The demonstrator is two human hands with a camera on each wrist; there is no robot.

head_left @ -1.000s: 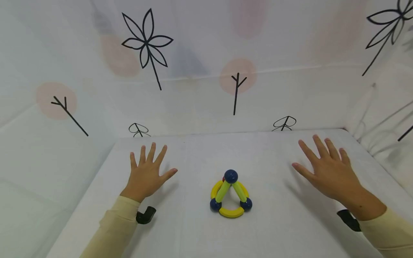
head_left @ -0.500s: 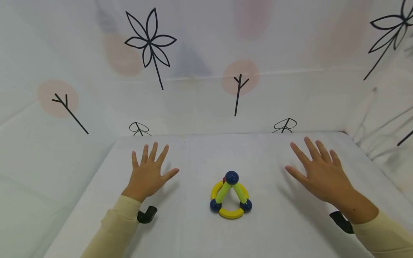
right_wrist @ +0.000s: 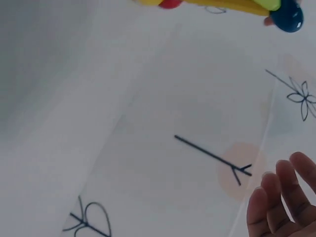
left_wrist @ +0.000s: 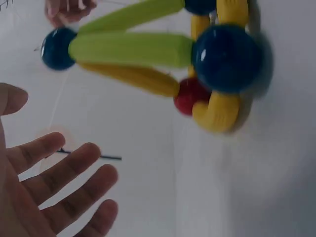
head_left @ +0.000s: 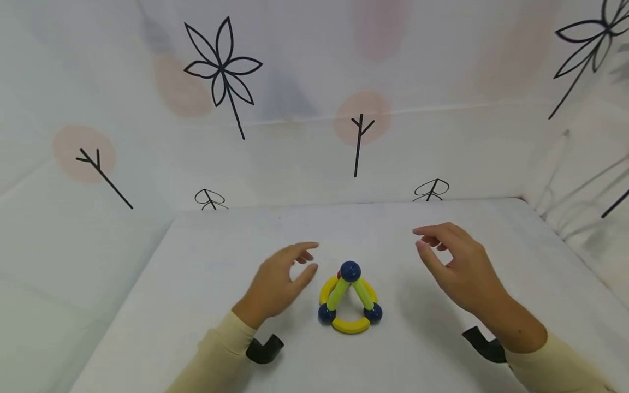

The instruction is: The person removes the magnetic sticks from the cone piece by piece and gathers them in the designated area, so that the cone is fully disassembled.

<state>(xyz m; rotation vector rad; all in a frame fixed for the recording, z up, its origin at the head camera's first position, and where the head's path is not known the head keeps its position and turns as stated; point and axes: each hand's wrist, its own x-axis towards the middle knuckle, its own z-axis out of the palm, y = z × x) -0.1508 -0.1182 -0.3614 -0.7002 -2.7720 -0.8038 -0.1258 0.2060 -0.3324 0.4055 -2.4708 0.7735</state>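
A pyramid of magnetic rods and balls stands on the white table, its top a dark blue ball. Two lime green rods and one orange-yellow rod slope down from it to a base of curved yellow bars, blue balls and a red ball. My left hand hovers just left of the pyramid, fingers loosely bent, thumb apart, holding nothing. To the right, further off, my right hand hangs over the table with relaxed fingers and nothing in it. The right wrist view catches only part of the pyramid along its top edge.
A white cloth backdrop with black plant drawings rises behind the table and along its sides. Black wrist mounts sit under both cream sleeves.
Both hands have moved inward toward the pyramid, the left one closer to it. Their spread fingers have relaxed and bent, and the hands have turned thumb-side up. The pyramid stays in place.
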